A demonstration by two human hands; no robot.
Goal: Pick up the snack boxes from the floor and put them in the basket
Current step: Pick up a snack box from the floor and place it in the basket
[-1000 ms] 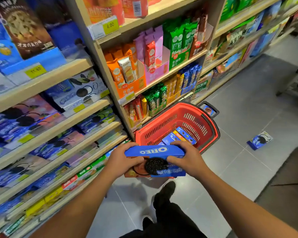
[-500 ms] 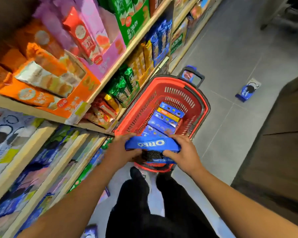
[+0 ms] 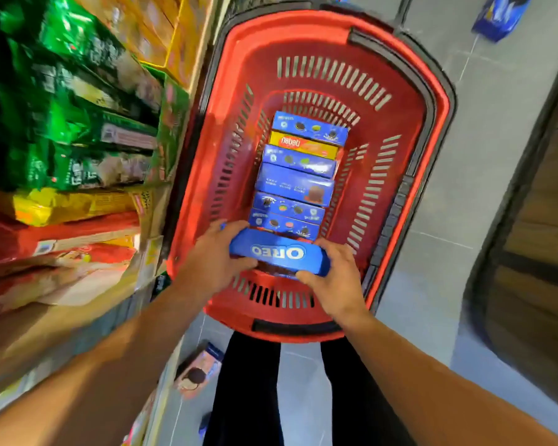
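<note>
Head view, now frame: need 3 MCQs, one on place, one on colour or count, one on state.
1. Where is the blue Oreo snack box?
A. on a shelf
B. held above the near end of the red plastic basket
C. lying on the grey floor

2. What colour is the one box that differs in the row inside the basket?
A. yellow
B. green
C. white

3. How is the Oreo box held?
A. by the left hand alone
B. by the right hand alone
C. by both hands, one at each end

Key: 1 B, the box sits over the basket's near end. 2 A, the yellow Nabati box lies between blue boxes. 3 C, the left hand and the right hand each grip an end.
</note>
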